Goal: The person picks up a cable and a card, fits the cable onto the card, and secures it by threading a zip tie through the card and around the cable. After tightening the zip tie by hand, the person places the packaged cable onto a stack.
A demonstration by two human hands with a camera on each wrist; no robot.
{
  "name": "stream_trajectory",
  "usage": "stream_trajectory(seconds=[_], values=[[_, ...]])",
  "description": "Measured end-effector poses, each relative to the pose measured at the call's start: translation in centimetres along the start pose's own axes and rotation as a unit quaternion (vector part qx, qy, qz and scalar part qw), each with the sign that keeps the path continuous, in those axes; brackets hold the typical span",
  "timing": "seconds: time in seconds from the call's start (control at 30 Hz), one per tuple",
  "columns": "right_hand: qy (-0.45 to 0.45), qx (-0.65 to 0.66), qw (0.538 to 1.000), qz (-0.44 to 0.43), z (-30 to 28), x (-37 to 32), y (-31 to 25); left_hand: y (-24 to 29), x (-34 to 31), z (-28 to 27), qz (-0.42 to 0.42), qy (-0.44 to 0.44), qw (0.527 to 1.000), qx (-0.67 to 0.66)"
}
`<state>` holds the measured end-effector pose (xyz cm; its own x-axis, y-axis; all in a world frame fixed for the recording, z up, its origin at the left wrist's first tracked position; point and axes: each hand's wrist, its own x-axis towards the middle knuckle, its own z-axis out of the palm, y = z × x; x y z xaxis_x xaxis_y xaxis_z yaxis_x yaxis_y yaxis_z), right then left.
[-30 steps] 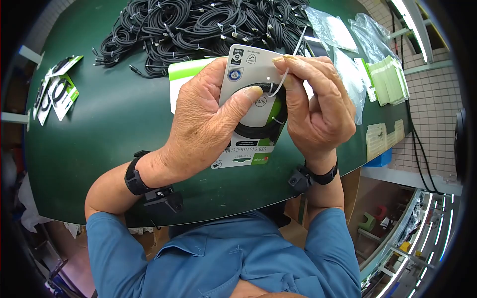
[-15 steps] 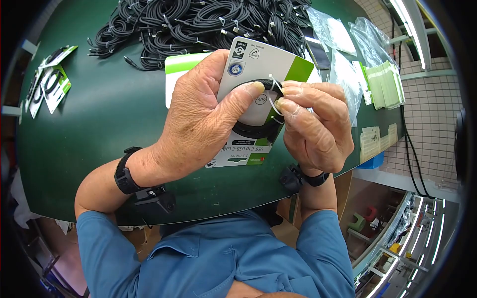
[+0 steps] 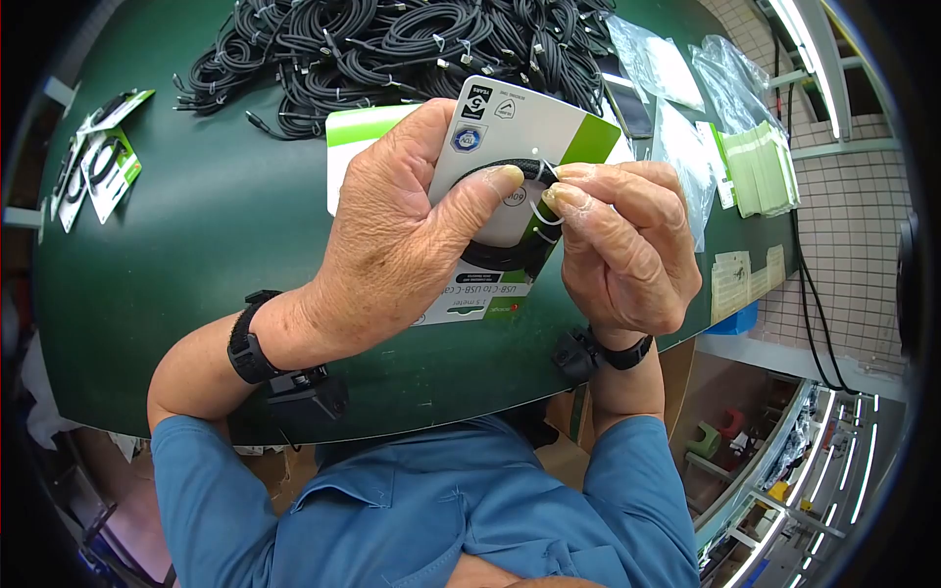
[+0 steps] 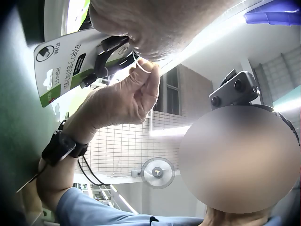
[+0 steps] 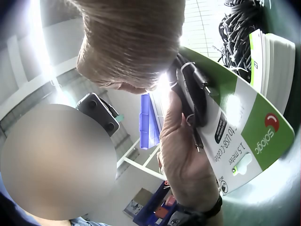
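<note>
In the head view the left hand (image 3: 387, 235) grips a white and green printed card (image 3: 490, 118), its thumb pressing a coiled black cable (image 3: 495, 257) against the card. A thin white tie (image 3: 542, 214) loops round the cable near the card's right side. The right hand (image 3: 632, 245) pinches that tie between thumb and forefinger. In the right wrist view the card (image 5: 268, 136) shows its printed lower end, with the cable's metal plug (image 5: 207, 88) lying on it. The left wrist view shows the right hand (image 4: 117, 103) at the white tie (image 4: 141, 66).
A heap of black coiled cables (image 3: 412, 49) covers the table's far side. Carded cables (image 3: 103, 167) lie at the left, a stack of cards (image 3: 368, 127) behind the left hand. Plastic bags (image 3: 676, 147) and green-white cards (image 3: 760, 171) stand at the right.
The right hand has come down from above the card's edge to beside the cable, and the tie, earlier sticking upward, now curves low. The left hand keeps its grip on card and cable.
</note>
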<state>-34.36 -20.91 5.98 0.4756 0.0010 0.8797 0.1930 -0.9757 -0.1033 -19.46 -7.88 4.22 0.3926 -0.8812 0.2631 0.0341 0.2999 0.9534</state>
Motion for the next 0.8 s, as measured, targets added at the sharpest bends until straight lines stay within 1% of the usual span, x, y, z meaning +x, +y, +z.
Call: stream_trajectory(seconds=[0.33,0.57,0.6,0.67,0.7,0.8], values=[[-0.008,0.007,1.000,-0.017,0.1,0.2,0.0,0.0,0.0,-0.2,-0.009,0.002,1.000,0.016],[-0.001,0.016,1.000,-0.018,0.2,0.4,0.4,0.0,-0.2,0.1,-0.001,-0.001,1.000,-0.010],[-0.002,0.024,1.000,0.000,0.3,0.5,0.6,-0.2,-0.2,0.3,-0.001,-0.001,1.000,-0.010],[-0.004,0.039,0.999,0.034,0.3,0.8,0.9,-0.8,-0.2,0.9,0.047,0.026,0.999,0.000],[-0.003,0.038,0.999,0.032,0.2,0.9,0.9,-0.9,-0.2,1.0,0.072,0.039,0.997,0.005],[-0.033,0.052,0.997,0.049,-0.1,1.3,1.0,-0.7,-0.2,0.9,0.063,0.033,0.997,0.009]])
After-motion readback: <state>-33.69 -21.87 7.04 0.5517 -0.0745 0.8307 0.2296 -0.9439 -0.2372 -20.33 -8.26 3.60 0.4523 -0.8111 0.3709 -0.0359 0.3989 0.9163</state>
